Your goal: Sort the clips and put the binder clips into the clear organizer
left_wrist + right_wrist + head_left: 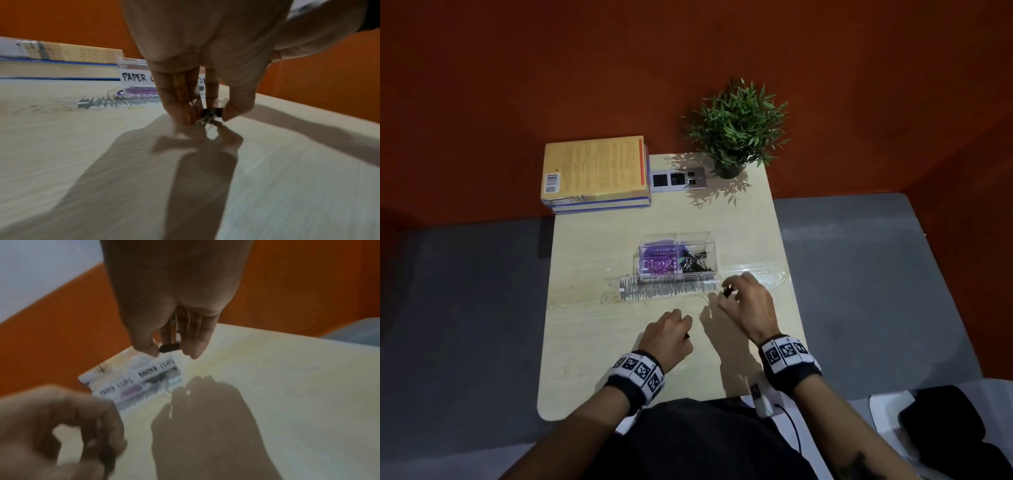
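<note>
The clear organizer (676, 240) stands mid-table with purple paper clips (658, 264) in its left compartment and black binder clips (694, 260) in its right. My right hand (726, 291) hovers just right of the organizer's front corner and pinches a small black binder clip (169, 348) between thumb and fingers. My left hand (685, 329) is lower and nearer me, above the bare table, and pinches another black binder clip (211, 112) by its body. The organizer's front labels (133, 76) read "PAPER C…" and are blurred in the right wrist view.
A stack of books (595, 174) lies at the table's back left. A socket panel (678, 180) and a potted plant (736, 133) are at the back right. A clear plastic piece (619, 294) lies in front of the organizer. The light wooden table (592, 342) is narrow, with grey surfaces on both sides.
</note>
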The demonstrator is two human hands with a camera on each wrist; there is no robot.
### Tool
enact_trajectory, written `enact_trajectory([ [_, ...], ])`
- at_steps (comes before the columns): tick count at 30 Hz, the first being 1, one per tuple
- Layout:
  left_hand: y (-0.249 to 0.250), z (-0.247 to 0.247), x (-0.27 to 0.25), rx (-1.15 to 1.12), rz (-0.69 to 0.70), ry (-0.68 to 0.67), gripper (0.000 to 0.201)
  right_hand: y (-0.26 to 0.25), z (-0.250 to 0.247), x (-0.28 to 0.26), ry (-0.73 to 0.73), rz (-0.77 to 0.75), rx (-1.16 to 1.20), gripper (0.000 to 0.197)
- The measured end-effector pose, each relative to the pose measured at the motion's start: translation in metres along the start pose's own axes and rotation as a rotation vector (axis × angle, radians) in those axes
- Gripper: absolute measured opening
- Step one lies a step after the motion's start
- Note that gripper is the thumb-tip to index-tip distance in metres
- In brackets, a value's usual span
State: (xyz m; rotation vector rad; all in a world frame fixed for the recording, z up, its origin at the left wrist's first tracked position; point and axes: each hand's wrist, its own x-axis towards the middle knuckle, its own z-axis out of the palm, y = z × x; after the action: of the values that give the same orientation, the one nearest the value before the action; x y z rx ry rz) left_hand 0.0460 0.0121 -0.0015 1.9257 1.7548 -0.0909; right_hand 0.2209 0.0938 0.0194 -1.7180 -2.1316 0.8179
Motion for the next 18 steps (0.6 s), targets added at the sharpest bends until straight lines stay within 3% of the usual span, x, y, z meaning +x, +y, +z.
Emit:
enact_trajectory([
  [5,0.007,-0.029,-0.003,-0.112,-0.017,0.086,0.014,-0.036,-0.014,0.044,0.053,-0.120,0.056,0.024],
  [8,0.011,-0.054,0.009,-0.172,-0.031,0.193,0.011,-0.042,-0.015,0.056,0.043,-0.089,0.047,0.028],
  [13,0.016,-0.096,0.053,-0.242,-0.069,0.372,0.015,-0.017,-0.010,0.035,0.089,-0.025,0.063,0.016],
  [18,0.020,-0.098,0.081,-0.237,-0.117,0.348,0.024,0.010,0.001,0.005,-0.064,0.037,-0.011,0.015],
])
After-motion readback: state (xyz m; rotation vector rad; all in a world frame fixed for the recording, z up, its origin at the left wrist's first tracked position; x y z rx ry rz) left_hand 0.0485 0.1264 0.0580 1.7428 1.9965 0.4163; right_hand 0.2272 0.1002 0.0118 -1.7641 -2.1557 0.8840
